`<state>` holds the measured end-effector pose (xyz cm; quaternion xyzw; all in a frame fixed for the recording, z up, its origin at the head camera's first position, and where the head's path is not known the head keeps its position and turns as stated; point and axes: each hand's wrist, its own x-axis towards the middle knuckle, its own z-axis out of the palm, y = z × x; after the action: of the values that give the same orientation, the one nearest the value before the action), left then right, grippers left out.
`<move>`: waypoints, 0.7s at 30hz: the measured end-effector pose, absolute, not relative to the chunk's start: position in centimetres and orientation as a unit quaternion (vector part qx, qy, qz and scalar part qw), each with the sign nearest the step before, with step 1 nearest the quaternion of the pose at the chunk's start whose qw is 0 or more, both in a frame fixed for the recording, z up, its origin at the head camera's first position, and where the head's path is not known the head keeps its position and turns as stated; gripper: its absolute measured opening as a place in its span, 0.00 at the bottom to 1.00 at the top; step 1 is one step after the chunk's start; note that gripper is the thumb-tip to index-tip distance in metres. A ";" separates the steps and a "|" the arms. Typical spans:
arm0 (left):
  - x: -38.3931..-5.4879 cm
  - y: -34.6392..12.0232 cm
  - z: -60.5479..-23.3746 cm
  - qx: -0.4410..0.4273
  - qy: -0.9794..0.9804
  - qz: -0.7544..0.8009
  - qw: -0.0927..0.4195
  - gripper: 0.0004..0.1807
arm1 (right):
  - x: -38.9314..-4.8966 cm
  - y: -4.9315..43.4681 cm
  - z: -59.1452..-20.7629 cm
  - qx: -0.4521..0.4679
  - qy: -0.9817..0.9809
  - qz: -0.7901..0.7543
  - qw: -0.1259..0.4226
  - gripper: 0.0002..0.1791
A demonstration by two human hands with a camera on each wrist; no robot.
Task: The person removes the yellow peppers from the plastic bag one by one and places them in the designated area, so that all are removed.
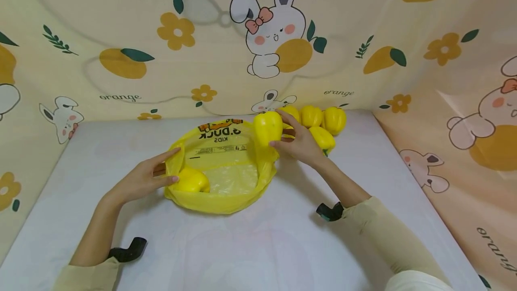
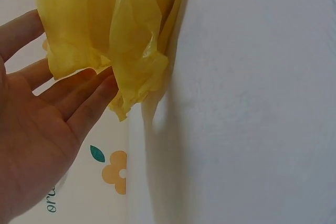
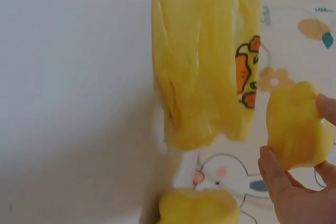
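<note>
A yellow plastic bag (image 1: 226,201) stands on the table with its mouth spread wide, dark print showing on its inner far side. My left hand (image 1: 147,176) holds its left rim; in the left wrist view the fingers (image 2: 86,95) lie against the yellow plastic. Inside the bag, by that hand, is a yellow bell pepper (image 1: 193,180). My right hand (image 1: 300,143) grips another yellow bell pepper (image 1: 267,127) above the bag's right rim. The right wrist view shows this pepper (image 3: 298,129) between thumb and fingers, apart from the bag (image 3: 194,51).
Several more yellow bell peppers (image 1: 334,121) sit together at the back right of the white table (image 1: 250,250), behind my right hand. A patterned cloth (image 1: 177,80) rises along the back and sides. A black wrist mount (image 1: 133,249) sits at each forearm.
</note>
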<state>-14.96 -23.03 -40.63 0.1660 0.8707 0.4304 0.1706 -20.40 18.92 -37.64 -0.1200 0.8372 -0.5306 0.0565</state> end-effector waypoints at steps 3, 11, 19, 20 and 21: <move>-14.9 -23.0 -40.6 0.163 0.871 0.431 0.168 0.44 | -20.3 19.7 -37.2 -0.116 0.838 -0.530 0.058 0.48; -14.9 -23.0 -40.6 0.160 0.876 0.424 0.164 0.44 | -20.4 21.7 -36.6 -0.108 0.842 -0.527 0.040 0.48; -14.8 -23.1 -40.9 0.167 0.872 0.429 0.165 0.44 | -20.2 23.6 -36.0 -0.083 0.857 -0.507 0.038 0.48; -14.9 -23.0 -40.9 0.167 0.873 0.427 0.165 0.44 | -20.2 23.8 -36.0 -0.080 0.860 -0.502 0.036 0.48; -14.9 -23.0 -40.8 0.166 0.874 0.425 0.166 0.45 | -20.1 24.1 -35.9 -0.078 0.862 -0.500 0.034 0.48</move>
<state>-14.92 -23.00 -40.85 0.1660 0.8744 0.4248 0.1658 -20.08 24.07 -35.90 -0.0781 0.8616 -0.5003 0.0342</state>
